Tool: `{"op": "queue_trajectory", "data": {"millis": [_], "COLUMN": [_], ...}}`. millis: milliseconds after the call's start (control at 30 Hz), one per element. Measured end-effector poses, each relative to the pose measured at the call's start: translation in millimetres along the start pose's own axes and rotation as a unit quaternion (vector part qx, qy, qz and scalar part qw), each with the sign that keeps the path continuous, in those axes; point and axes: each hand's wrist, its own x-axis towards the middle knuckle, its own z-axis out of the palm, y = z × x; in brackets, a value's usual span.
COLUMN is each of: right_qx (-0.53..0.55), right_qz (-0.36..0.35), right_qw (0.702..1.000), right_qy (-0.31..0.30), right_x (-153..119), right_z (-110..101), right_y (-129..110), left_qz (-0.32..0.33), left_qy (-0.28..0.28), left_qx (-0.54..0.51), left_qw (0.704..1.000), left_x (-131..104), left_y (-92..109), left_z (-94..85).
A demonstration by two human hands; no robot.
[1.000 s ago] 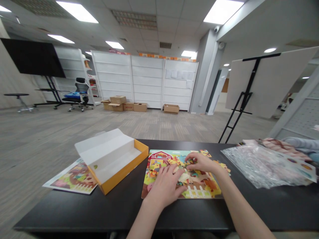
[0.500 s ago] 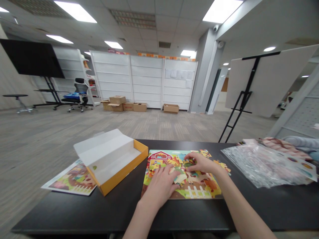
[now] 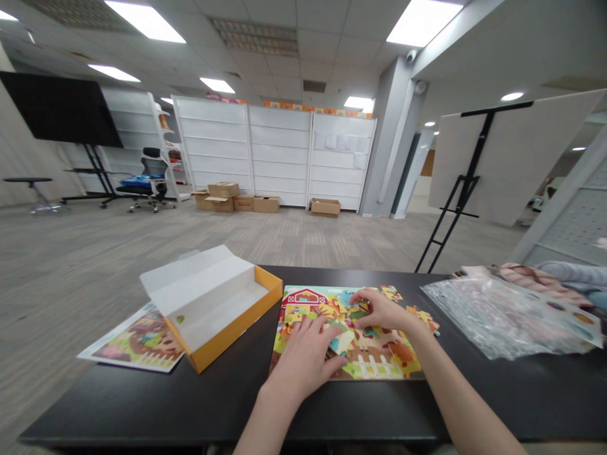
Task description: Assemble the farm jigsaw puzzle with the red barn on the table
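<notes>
A colourful farm-scene jigsaw puzzle (image 3: 379,366) with a red barn and a white fence lies on the table under both hands. My left hand (image 3: 308,347) rests over its left middle, fingers stretched and thumb apart, beside a loose pale puzzle piece (image 3: 342,341). Over the upper middle, my right hand (image 3: 382,311) curves its thumb and fingers around a greenish puzzle piece (image 3: 361,311). More loose pieces (image 3: 422,318) lie at the puzzle's right edge and upper right corner. The hands cover part of the picture.
On the left of the black table (image 3: 190,404) stands an open yellow box (image 3: 237,327) with a white inside. It partly covers a printed picture sheet (image 3: 142,338). A clear plastic bag (image 3: 502,316) and a pink twisted cloth item (image 3: 540,282) lie at the right.
The pale piece by my left hand has turned slightly and shows some blue-green now. My left thumb has shifted a little to the right. My right hand stays nearly still.
</notes>
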Motion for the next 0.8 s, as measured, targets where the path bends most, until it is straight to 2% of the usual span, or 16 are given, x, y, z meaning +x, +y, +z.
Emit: {"op": "queue_trajectory", "data": {"millis": [367,533,667,800], "right_qx": [0.108,0.185,0.263,0.285], "right_qz": [0.001,0.067,0.097,0.115], "right_qw": [0.994,0.980,0.959,0.950], "right_qy": [0.033,0.042,0.036,0.051], "right_x": [8,10,11,14], "right_z": [6,12,18,24], "right_y": [4,-5,-1,3], "left_qz": [0.002,0.003,0.002,0.003], "left_qy": [0.013,0.018,0.020,0.022], "left_qx": [-0.027,-0.033,-0.033,-0.028], "left_qw": [1.000,0.999,0.999,0.999], "left_x": [-2,-2,-2,-1], "left_y": [0,-1,-2,-2], "left_z": [0.6,2.7,4.1,4.8]}}
